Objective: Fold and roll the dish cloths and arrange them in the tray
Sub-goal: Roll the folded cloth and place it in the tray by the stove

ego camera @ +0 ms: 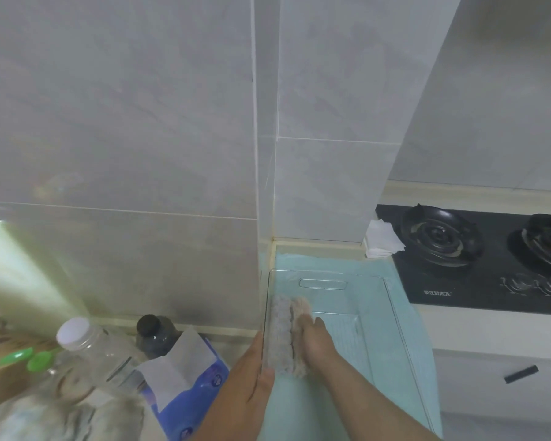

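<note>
Right of the right hand [315, 342], the flat black glass stove [477, 291] has small white letters, too blurry to read.

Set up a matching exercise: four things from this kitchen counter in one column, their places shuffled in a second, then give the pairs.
Things
1. grey rolled cloth
2. beige rolled cloth
3. folded white napkin
4. blue tissue pack

Places
A. on the counter left of the tray, outside it
B. in the tray, with the right hand on it
C. at the gas stove's left edge
D. against the tray's left wall

Pairs: 1-D, 2-B, 3-C, 4-A
</note>
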The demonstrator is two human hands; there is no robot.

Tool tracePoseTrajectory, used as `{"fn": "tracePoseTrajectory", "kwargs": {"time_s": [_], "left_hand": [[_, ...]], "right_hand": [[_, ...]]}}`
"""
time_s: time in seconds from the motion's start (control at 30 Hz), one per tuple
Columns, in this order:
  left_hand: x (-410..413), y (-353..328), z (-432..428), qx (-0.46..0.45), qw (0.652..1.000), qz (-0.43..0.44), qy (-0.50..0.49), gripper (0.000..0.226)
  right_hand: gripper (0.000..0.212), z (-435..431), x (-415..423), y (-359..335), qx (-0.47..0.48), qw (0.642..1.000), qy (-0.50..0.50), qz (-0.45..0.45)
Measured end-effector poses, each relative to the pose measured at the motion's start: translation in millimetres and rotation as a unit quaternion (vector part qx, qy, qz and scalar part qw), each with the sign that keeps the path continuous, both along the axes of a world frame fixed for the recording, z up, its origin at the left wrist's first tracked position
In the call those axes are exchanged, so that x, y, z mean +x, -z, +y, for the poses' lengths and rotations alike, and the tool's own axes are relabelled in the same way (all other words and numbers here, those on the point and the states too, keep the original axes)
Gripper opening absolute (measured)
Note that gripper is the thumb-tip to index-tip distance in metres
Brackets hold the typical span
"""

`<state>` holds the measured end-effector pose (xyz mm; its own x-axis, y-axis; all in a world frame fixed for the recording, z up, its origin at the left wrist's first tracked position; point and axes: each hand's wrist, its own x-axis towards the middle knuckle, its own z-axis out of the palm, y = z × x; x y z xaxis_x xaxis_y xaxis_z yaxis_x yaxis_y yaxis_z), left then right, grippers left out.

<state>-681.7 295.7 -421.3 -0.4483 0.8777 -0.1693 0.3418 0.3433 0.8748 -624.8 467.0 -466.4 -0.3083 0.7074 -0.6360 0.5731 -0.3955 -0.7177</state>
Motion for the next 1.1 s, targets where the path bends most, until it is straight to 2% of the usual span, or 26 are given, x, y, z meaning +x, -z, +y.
{"fn": "tracePoseTrajectory", "kwargs": {"time_s": [0.07, 0.17, 0.3, 0.4, 0.5, 0.6, 0.73, 0.87, 1.1], "left_hand": [[-5, -2, 0, 0.011, 1.0, -0.004, -0.008, 0.051], [-8, -13, -2, 0.016, 1.0, -0.018, -0.017, 0.05], [-14, -34, -6, 0.048, 0.995, -0.066, -0.055, 0.041], [-22, -57, -10, 0.087, 0.992, -0.066, -0.062, 0.048], [-30, -74, -14, 0.128, 0.987, -0.072, -0.058, 0.042], [-28, -88, -20, 0.169, 0.98, -0.065, -0.08, 0.051], [-7, -109, -20, 0.198, 0.972, -0.042, -0.116, 0.051], [32, -120, -17, 0.24, 0.955, -0.02, -0.171, 0.051], [140, -128, -15, 0.297, 0.911, 0.001, -0.287, 0.049]], "right_hand": [[0.062, 1, 5, -4, 0.02, 1.0, 0.002, -0.019], [0.058, 2, 15, -17, 0.045, 0.999, 0.008, -0.007], [0.049, 1, 39, -58, 0.086, 0.995, 0.014, 0.049], [0.035, -8, 62, -94, 0.108, 0.987, 0.02, 0.121], [0.032, -18, 85, -133, 0.151, 0.972, 0.032, 0.179], [0.029, -22, 104, -163, 0.167, 0.957, 0.027, 0.237], [0.027, -18, 124, -184, 0.173, 0.946, -0.014, 0.274], [0.024, -3, 151, -198, 0.094, 0.938, -0.046, 0.329], [0.02, 23, 229, -210, 0.143, 0.915, -0.218, 0.307]]}}
